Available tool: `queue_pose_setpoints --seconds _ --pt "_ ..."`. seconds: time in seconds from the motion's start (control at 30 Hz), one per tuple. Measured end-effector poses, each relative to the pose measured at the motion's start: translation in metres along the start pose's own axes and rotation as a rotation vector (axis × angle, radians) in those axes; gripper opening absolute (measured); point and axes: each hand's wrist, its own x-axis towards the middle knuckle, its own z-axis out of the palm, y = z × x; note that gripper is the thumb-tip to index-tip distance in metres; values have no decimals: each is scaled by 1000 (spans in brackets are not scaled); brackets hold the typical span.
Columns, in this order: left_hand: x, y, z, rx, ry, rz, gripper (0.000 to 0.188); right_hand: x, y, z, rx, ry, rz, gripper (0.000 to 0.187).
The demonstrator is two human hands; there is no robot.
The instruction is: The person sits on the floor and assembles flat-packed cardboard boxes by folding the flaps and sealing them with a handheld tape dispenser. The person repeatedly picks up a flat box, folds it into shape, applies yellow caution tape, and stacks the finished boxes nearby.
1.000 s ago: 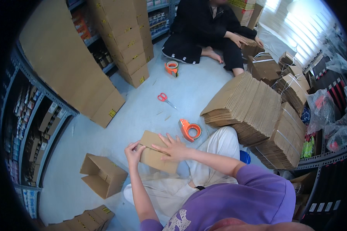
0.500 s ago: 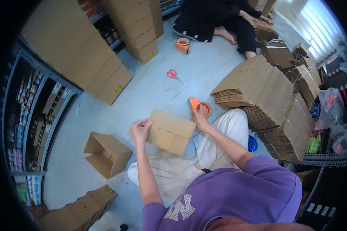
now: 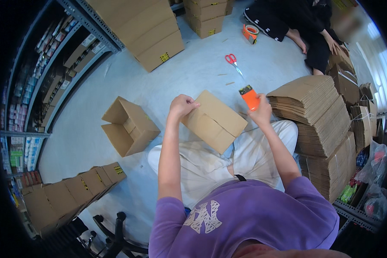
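In front of my crossed legs sits a small brown cardboard box, its flaps folded together along a middle seam. My left hand is closed at the box's far left edge, thumb on the top and fingers curled. My right hand grips an orange tape dispenser, held up to the right of the box with its dark toothed end pointing away from me. The tape roll is mostly hidden by the dispenser and hand. An open cardboard box lies on its side to the left.
Red-handled scissors and another orange tape dispenser lie on the floor ahead. Flattened cardboard stacks stand close on my right. Taped boxes line the lower left, by a wheeled chair base. Another person sits far right.
My right hand has taken hold of the orange tape dispenser and lifted it off the floor. My left hand stays at the box's edge. The whole view has turned.
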Motion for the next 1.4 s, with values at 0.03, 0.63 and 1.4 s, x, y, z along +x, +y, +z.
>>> queue_pose_setpoints --seconds 0.03,0.63,1.4 --pt "0 0 0 -4 5 -15 33 -2 -19 -23 173 12 24 53" --pt "-44 38 -6 -320 290 33 32 -87 -72 -10 432 44 -680 61" --pt "19 -18 -1 -409 202 -79 14 -54 -143 -27 195 -187 -579 52"
